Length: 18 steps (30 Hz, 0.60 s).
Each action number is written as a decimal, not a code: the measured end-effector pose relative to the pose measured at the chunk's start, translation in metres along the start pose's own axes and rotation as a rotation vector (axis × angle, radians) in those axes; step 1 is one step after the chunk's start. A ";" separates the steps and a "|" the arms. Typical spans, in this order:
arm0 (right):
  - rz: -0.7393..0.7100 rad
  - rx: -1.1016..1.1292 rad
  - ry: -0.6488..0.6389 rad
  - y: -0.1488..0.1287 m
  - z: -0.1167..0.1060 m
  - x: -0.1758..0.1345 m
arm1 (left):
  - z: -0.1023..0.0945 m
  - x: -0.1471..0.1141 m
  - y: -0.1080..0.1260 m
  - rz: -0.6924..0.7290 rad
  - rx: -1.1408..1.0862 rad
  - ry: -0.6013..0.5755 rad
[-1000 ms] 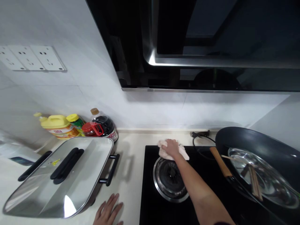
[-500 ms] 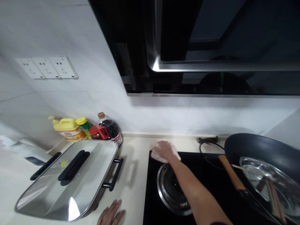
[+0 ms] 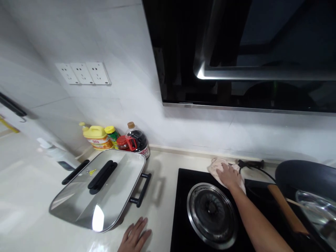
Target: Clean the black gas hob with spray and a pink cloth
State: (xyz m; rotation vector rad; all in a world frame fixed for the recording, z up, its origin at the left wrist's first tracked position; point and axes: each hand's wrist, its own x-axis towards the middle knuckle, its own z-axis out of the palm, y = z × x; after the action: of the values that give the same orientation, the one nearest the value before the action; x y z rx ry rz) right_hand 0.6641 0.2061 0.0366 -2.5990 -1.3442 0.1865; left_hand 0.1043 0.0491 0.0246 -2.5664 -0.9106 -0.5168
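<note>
My right hand (image 3: 229, 175) presses a pale pink cloth (image 3: 216, 166) down at the back edge of the black cooktop (image 3: 181, 203), its fingers over the fabric. In front of that hand and to its left lies the round burner (image 3: 211, 213) with its shiny metal ring. My left hand (image 3: 135, 236) rests on the pale counter (image 3: 159, 224) with fingers spread and nothing in it. Just beyond that hand stands a rectangular electric pan with a glass lid (image 3: 118, 189) and black handles.
A black wok (image 3: 301, 175) with a wooden handle (image 3: 287, 208) holds a glass lid at right. A black cable (image 3: 258, 168) lies behind the cooktop. Bottles, including dark soy sauce (image 3: 139, 141) and a yellow jug (image 3: 96, 136), stand by the wall. A range hood (image 3: 236, 91) hangs above.
My right hand has slid the cloth rightward along the cooktop's back edge, uncovering the burner. My left hand stays on the counter. The view has turned slightly left.
</note>
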 end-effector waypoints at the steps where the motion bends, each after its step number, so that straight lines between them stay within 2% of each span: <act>1: 0.044 -0.024 -0.038 -0.002 0.000 0.002 | -0.002 0.001 0.001 -0.003 -0.001 -0.002; 5: 0.241 -0.056 -0.081 -0.029 -0.005 0.010 | -0.008 0.005 0.005 -0.018 -0.045 0.017; 8: 0.219 -0.055 -0.085 -0.073 0.001 0.001 | -0.010 0.005 0.008 -0.041 -0.088 0.004; 11: 0.067 -0.034 -0.092 -0.134 0.018 -0.023 | -0.010 0.004 0.010 -0.057 -0.097 0.004; 15: -0.152 0.043 -0.048 -0.221 0.042 -0.070 | -0.008 0.003 0.010 -0.059 -0.094 0.016; 18: -0.401 0.155 0.036 -0.263 0.056 -0.115 | -0.008 0.003 0.009 -0.052 -0.092 0.022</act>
State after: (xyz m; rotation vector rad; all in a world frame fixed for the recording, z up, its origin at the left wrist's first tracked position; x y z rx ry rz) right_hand 0.3782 0.2676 0.0480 -2.1448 -1.7246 0.1695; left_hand 0.1103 0.0406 0.0312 -2.6193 -0.9702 -0.6137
